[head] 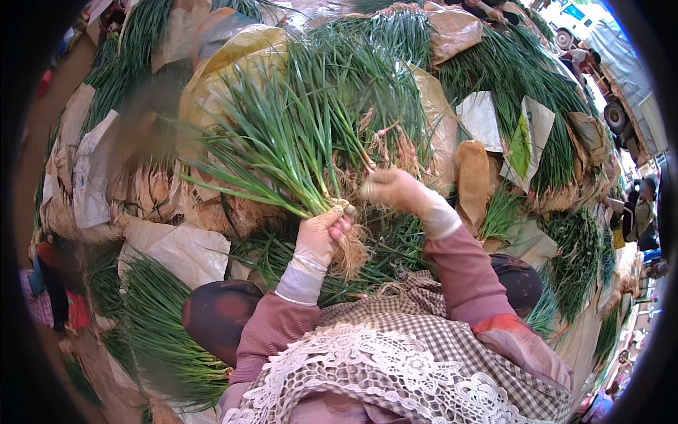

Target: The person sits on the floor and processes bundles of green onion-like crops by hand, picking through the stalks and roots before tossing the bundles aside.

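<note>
My left hand (320,233) grips a bunch of spring onions (296,164) just above its pale roots (349,254). The green leaves fan up and to the left, while the roots hang below my fist. To its right, my right hand (394,192) is blurred, with its fingers closed at the lower end of a single spring onion stalk (360,151). Beyond both hands lies a large pile of spring onions (365,74), some with small pinkish bulbs and roots (400,146) turned towards me. Loose green leaves (397,238) lie below my hands.
A yellow plastic sack (233,63) lies under the far pile. More bundled greens (164,328) are at my left, with others (508,79) at far right. Paper and sack pieces (479,119) lie among them. A truck (617,79) and people (643,206) appear at the right rim.
</note>
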The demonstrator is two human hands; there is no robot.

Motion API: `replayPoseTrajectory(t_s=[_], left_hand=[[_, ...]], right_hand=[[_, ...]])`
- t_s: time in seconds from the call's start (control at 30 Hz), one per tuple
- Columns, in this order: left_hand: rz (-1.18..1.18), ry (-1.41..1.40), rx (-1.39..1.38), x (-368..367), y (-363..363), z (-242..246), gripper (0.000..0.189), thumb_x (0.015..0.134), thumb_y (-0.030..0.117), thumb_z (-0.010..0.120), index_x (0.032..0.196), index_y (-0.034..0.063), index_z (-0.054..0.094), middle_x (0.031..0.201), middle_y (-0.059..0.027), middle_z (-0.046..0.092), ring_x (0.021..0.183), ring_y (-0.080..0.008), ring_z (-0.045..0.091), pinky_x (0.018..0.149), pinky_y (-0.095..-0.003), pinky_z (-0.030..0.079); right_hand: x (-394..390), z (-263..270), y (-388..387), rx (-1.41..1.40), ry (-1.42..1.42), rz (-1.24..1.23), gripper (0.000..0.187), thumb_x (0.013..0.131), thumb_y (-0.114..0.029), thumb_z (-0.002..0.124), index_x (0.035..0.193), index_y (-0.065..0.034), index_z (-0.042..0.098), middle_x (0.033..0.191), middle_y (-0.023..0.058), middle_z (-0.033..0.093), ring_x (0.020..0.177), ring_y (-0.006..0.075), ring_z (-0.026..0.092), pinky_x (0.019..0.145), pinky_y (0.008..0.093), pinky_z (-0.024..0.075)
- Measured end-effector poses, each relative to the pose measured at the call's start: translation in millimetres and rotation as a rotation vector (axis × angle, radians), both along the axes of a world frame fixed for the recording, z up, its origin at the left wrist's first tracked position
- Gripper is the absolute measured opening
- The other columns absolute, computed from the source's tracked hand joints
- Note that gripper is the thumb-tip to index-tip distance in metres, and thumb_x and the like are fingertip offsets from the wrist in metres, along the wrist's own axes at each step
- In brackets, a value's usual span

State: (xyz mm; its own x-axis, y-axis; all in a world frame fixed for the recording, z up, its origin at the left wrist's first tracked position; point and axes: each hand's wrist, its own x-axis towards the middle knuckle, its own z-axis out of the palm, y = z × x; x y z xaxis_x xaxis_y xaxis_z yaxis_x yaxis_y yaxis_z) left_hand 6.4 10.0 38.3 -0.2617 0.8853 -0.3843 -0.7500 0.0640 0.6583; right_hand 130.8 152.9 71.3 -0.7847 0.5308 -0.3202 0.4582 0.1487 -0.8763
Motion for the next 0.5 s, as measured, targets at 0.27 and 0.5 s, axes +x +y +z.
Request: replayPoseTrajectory(t_s=[0.27,0.5], left_hand=[[0.133,-0.202,0.234,4,-12,1,0.014,0.080,0.013,0.052,0.085,0.0002,0.053,0.063,-0.0078,0.053,0.063,-0.0198,0.053,0.068,-0.0361,0.047],[0.137,-0.169,0.229,8,-14,30,0.014,0.082,0.017,0.049,0.084,0.0026,0.049,0.067,-0.0068,0.051,0.068,-0.0207,0.052,0.066,-0.0339,0.045]], right_hand=[[-73,-49,-38,-0.414,0.665,-0.474,0.021,0.083,-0.025,0.047,0.080,-0.0054,0.054,0.048,0.0010,0.041,0.041,0.0154,0.039,0.041,0.0275,0.0357],[-37,-84,-39,0.361,-0.714,0.415,0.025,0.080,-0.018,0.046,0.100,-0.0056,0.056,0.102,0.0134,0.056,0.094,0.0233,0.054,0.079,0.0318,0.0429]])
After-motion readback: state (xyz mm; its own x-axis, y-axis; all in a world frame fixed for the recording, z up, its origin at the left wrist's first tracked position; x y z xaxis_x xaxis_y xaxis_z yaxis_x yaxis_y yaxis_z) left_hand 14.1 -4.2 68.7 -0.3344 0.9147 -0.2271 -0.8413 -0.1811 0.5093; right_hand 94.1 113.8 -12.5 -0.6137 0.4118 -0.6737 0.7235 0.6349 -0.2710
